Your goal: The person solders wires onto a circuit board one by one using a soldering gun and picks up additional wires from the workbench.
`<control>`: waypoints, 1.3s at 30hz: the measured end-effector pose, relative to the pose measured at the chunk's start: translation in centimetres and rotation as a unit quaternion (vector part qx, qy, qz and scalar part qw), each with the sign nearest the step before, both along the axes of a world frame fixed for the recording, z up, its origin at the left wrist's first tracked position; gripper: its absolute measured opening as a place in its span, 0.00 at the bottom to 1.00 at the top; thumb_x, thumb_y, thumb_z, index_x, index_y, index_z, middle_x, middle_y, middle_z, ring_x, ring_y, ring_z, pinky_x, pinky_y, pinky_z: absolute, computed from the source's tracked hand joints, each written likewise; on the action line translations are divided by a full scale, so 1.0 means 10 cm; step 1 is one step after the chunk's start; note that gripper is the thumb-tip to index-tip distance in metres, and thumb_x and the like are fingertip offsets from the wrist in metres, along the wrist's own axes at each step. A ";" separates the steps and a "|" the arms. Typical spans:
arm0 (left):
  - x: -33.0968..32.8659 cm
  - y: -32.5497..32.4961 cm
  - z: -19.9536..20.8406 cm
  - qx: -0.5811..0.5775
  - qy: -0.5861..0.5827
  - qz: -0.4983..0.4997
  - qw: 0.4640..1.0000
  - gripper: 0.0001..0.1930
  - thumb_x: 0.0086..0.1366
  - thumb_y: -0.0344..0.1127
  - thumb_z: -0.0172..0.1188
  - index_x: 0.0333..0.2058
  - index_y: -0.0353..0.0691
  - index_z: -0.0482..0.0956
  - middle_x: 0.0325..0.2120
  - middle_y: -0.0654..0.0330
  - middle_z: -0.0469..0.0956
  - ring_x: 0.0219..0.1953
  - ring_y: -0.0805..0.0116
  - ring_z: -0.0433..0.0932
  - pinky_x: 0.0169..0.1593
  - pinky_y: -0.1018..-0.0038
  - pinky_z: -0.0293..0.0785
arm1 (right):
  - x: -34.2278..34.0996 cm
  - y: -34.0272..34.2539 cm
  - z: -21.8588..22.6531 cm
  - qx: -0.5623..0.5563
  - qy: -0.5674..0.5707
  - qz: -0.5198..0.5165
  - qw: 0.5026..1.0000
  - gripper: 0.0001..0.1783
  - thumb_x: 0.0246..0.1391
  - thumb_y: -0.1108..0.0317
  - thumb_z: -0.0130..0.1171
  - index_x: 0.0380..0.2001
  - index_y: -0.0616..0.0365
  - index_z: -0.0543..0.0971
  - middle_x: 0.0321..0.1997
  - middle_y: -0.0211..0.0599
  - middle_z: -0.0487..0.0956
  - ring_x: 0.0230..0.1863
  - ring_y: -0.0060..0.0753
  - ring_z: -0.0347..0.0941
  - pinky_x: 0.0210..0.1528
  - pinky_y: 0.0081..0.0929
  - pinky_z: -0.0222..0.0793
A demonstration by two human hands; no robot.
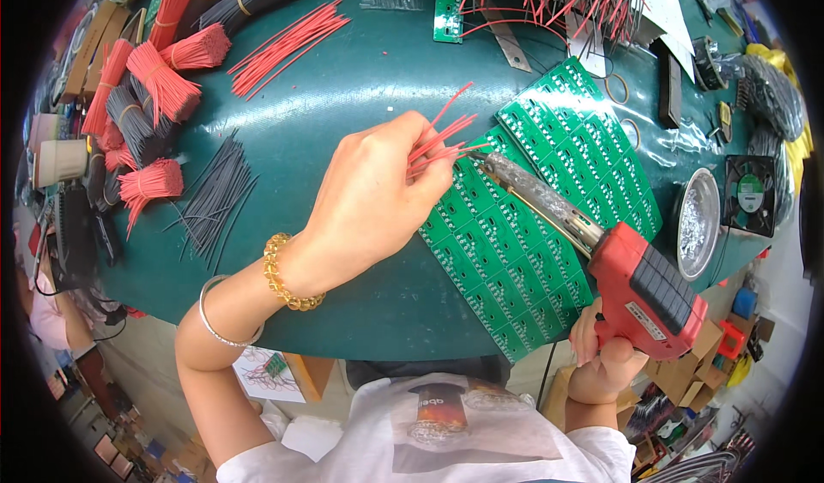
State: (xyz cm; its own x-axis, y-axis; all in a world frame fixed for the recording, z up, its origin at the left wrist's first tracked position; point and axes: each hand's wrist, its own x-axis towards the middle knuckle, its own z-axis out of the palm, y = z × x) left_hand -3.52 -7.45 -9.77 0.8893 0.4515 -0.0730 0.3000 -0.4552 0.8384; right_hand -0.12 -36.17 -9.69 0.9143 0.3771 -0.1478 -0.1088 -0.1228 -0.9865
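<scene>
My left hand (378, 195) is closed round a small bunch of red wires (442, 144), whose ends point right over the circuit boards. In my right hand (608, 350) is a red soldering gun (644, 290), gripped by its handle. Its metal barrel slants up to the left, and the tip (482, 158) lies close to the end of one red wire; whether they touch I cannot tell. Beneath are two overlapping green circuit board panels (506, 264), divided into many small boards with silvery pads. The second panel (584, 139) lies at an angle on the upper right.
Loose red wires (287, 41) and black wires (215, 195) lie on the green table mat (343, 71), beside tied wire bundles (163, 79) at left. A single small board (448, 19) has red wires attached. At right stand a metal bowl (697, 225) and a black fan (749, 195).
</scene>
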 end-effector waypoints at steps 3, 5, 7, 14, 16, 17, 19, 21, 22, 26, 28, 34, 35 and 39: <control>0.02 -0.01 0.00 0.002 -0.003 -0.001 1.000 0.09 0.57 0.32 0.58 0.26 0.31 0.72 0.12 0.64 0.65 0.18 0.82 0.59 0.21 0.78 0.58 | 0.03 0.10 0.15 0.020 -0.007 0.005 1.000 0.45 0.45 0.38 0.58 0.43 0.77 0.63 0.08 0.25 0.61 0.07 0.18 0.57 0.11 0.16 0.53; 0.01 -0.01 -0.01 0.004 -0.002 -0.001 1.000 0.09 0.57 0.32 0.58 0.26 0.31 0.72 0.12 0.64 0.66 0.18 0.82 0.60 0.21 0.78 0.59 | 0.05 0.16 0.19 0.054 0.010 0.031 0.998 0.45 0.45 0.38 0.57 0.45 0.77 0.62 0.08 0.24 0.61 0.07 0.18 0.57 0.11 0.16 0.53; 0.00 -0.01 -0.01 0.012 -0.006 0.004 1.000 0.08 0.57 0.31 0.58 0.26 0.31 0.73 0.12 0.64 0.66 0.18 0.82 0.60 0.21 0.79 0.59 | 0.04 0.15 0.20 0.074 0.012 0.025 0.997 0.47 0.47 0.39 0.56 0.47 0.78 0.60 0.08 0.25 0.62 0.07 0.18 0.56 0.11 0.16 0.53; 0.00 -0.02 -0.02 0.009 -0.020 0.003 1.000 0.07 0.57 0.30 0.58 0.26 0.31 0.73 0.13 0.64 0.67 0.18 0.83 0.60 0.21 0.79 0.59 | 0.02 0.22 0.22 0.046 0.002 0.041 0.998 0.44 0.48 0.42 0.58 0.47 0.78 0.61 0.07 0.26 0.61 0.07 0.18 0.56 0.10 0.16 0.52; -0.02 -0.02 -0.02 0.012 -0.017 0.004 1.000 0.07 0.57 0.30 0.58 0.26 0.31 0.73 0.13 0.64 0.67 0.18 0.83 0.60 0.21 0.79 0.59 | 0.05 0.22 0.16 0.008 0.006 0.052 0.999 0.41 0.48 0.43 0.59 0.46 0.76 0.63 0.08 0.26 0.62 0.07 0.18 0.56 0.10 0.16 0.52; -0.02 -0.02 -0.04 0.013 -0.018 0.005 1.000 0.07 0.57 0.30 0.58 0.26 0.31 0.73 0.13 0.64 0.67 0.18 0.83 0.60 0.21 0.79 0.59 | 0.05 0.22 0.15 0.009 0.005 0.053 0.999 0.41 0.48 0.43 0.59 0.46 0.76 0.63 0.08 0.26 0.62 0.07 0.18 0.56 0.10 0.16 0.52; 0.00 -0.03 -0.04 -0.011 -0.019 0.010 1.000 0.08 0.57 0.30 0.58 0.25 0.31 0.73 0.13 0.65 0.67 0.18 0.83 0.60 0.21 0.79 0.58 | 0.04 0.21 0.17 0.007 0.024 0.057 0.998 0.40 0.47 0.44 0.60 0.47 0.73 0.64 0.09 0.27 0.62 0.07 0.19 0.57 0.10 0.16 0.53; 0.00 -0.03 -0.04 -0.006 -0.025 0.011 1.000 0.08 0.57 0.31 0.58 0.25 0.31 0.73 0.13 0.65 0.67 0.18 0.83 0.60 0.21 0.79 0.58 | 0.06 0.08 0.13 0.025 0.026 0.080 0.996 0.32 0.46 0.53 0.62 0.46 0.68 0.67 0.16 0.29 0.67 0.14 0.21 0.62 0.16 0.19 0.58; 0.00 -0.03 -0.05 -0.001 -0.031 0.011 0.999 0.08 0.57 0.31 0.58 0.25 0.31 0.73 0.13 0.64 0.67 0.18 0.83 0.60 0.21 0.79 0.58 | 0.07 0.02 0.10 0.043 0.029 0.103 0.993 0.25 0.46 0.61 0.64 0.44 0.64 0.70 0.23 0.32 0.72 0.20 0.23 0.67 0.22 0.21 0.64; 0.00 -0.02 -0.02 0.008 -0.019 0.009 1.000 0.08 0.57 0.31 0.58 0.26 0.31 0.73 0.13 0.64 0.66 0.18 0.82 0.60 0.20 0.78 0.58 | 0.06 0.04 0.03 -0.051 -0.111 0.106 0.987 0.42 0.47 0.43 0.59 0.49 0.74 0.62 0.09 0.27 0.63 0.08 0.18 0.57 0.10 0.16 0.53; 0.00 -0.02 -0.03 0.007 -0.020 0.008 1.000 0.08 0.57 0.31 0.58 0.26 0.31 0.73 0.12 0.63 0.66 0.18 0.82 0.60 0.20 0.78 0.58 | 0.01 0.19 0.15 0.064 -0.024 0.033 0.997 0.43 0.47 0.42 0.59 0.48 0.76 0.63 0.09 0.26 0.63 0.08 0.18 0.57 0.11 0.16 0.53; 0.00 -0.02 -0.04 0.008 -0.016 0.009 1.000 0.08 0.58 0.32 0.58 0.26 0.31 0.73 0.13 0.64 0.66 0.18 0.82 0.60 0.20 0.78 0.58 | 0.02 0.19 0.14 0.077 -0.010 0.052 0.996 0.44 0.48 0.42 0.57 0.48 0.77 0.62 0.09 0.26 0.62 0.07 0.18 0.57 0.11 0.16 0.53; 0.00 -0.02 -0.03 0.010 -0.017 0.007 1.000 0.08 0.58 0.32 0.58 0.26 0.31 0.73 0.13 0.64 0.66 0.18 0.82 0.60 0.20 0.78 0.58 | 0.02 0.19 0.14 0.079 -0.011 0.050 0.996 0.44 0.48 0.42 0.57 0.48 0.77 0.62 0.09 0.26 0.62 0.07 0.18 0.57 0.11 0.16 0.53; 0.00 -0.03 -0.03 0.010 -0.019 0.010 1.000 0.08 0.58 0.32 0.58 0.26 0.31 0.73 0.13 0.64 0.67 0.18 0.82 0.60 0.21 0.78 0.59 | 0.02 0.17 0.14 0.090 -0.011 0.042 0.995 0.44 0.48 0.41 0.56 0.48 0.77 0.61 0.09 0.26 0.62 0.08 0.18 0.57 0.11 0.16 0.54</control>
State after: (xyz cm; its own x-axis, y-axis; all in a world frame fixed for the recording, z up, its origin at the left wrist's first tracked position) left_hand -3.51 -7.73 -10.11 0.8819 0.4705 -0.0295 0.2772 -0.4669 0.8397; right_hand 0.06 -34.42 -8.33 0.8803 0.4717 -0.0506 -0.0834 0.0487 -0.9953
